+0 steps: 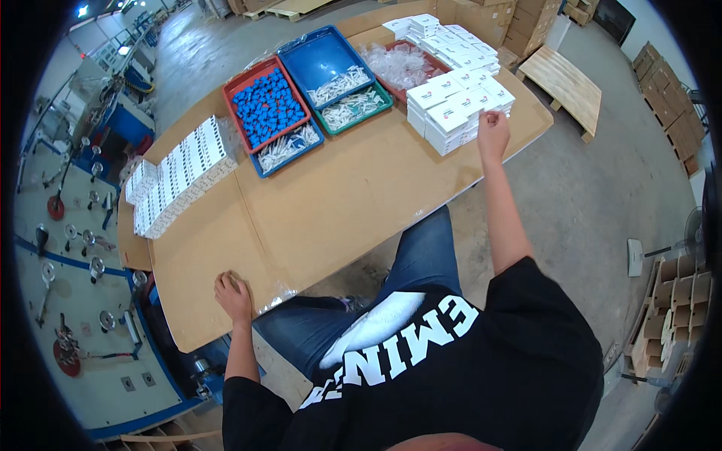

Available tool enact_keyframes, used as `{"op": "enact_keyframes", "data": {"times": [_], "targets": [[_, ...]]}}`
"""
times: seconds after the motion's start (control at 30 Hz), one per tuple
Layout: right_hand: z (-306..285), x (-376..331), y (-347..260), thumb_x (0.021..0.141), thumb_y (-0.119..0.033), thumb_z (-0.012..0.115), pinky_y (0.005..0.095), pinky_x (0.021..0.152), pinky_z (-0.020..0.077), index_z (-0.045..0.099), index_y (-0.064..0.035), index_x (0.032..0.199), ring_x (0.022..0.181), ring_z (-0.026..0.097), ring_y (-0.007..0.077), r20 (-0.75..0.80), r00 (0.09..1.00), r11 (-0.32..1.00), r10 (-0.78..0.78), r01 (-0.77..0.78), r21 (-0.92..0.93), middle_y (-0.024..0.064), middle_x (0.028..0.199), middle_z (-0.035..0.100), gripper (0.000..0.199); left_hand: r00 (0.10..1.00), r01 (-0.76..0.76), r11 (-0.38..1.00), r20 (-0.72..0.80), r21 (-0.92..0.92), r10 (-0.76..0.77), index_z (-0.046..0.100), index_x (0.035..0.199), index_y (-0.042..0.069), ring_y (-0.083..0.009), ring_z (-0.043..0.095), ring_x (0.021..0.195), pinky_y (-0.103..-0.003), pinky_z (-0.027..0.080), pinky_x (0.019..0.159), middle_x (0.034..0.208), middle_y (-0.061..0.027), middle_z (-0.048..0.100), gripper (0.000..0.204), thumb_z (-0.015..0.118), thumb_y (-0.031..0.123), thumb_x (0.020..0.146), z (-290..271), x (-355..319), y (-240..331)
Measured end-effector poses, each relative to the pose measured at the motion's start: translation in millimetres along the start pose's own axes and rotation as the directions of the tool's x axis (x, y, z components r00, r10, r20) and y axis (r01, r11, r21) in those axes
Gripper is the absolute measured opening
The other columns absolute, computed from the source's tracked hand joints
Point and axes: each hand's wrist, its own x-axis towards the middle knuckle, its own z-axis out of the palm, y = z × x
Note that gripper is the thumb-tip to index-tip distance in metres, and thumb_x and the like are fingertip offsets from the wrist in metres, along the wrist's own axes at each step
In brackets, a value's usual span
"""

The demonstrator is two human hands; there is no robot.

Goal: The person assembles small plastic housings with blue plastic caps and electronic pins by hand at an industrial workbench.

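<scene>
My right hand (pixel 493 137) reaches to the near stack of small white boxes (pixel 451 124) at the table's right side. Its fingers are bent in a pinch at the edge of a white box (pixel 494 98) on the top layer. Low on the left, my left hand (pixel 234 298) rests on the brown cardboard table top (pixel 323 203) near its front edge. The fingers there are loosely curled, and nothing shows in them.
Rows of white boxes (pixel 184 177) line the table's left. Far back are a red tray (pixel 228 94) of blue parts, blue trays (pixel 289 56) and a green tray (pixel 387 100) with white parts, and a bin of clear plastic pieces (pixel 402 66). A wooden pallet (pixel 564 83) lies beyond.
</scene>
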Motion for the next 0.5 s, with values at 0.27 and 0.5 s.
{"op": "enact_keyframes", "data": {"times": [0.27, 0.5], "targets": [[58, 138, 36, 0.093, -0.043, 0.066, 0.047, 0.096, 0.0515, 0.067, -0.0072, 0.124, 0.112, 0.066, 0.0346, 0.219, 0.976, 0.856, 0.008, 0.107, -0.506, 0.0182, 0.118, 0.069, 0.047, 0.999, 0.039, 0.999, 0.004, -0.01, -0.039, 0.06, 0.125, 0.008, -0.0352, 0.052, 0.125, -0.048, 0.04, 0.105, 0.131, -0.0148, 0.056, 0.037, 0.06, 0.016, 0.089, -1, 4, 2], [99, 160, 46, 0.089, -0.055, 0.069, 0.0472, 0.104, 0.0487, 0.06, -0.0041, 0.137, 0.125, 0.06, 0.0384, 0.336, 0.931, 0.663, 0.141, 0.163, -0.731, 0.0265, 0.133, 0.062, 0.071, 0.998, 0.067, 0.998, 0.007, -0.002, -0.067, 0.061, 0.125, 0.008, -0.0341, 0.052, 0.125, -0.047, 0.04, 0.105, 0.131, -0.0132, 0.056, 0.037, 0.06, 0.016, 0.089, -1, 4, 2]]}}
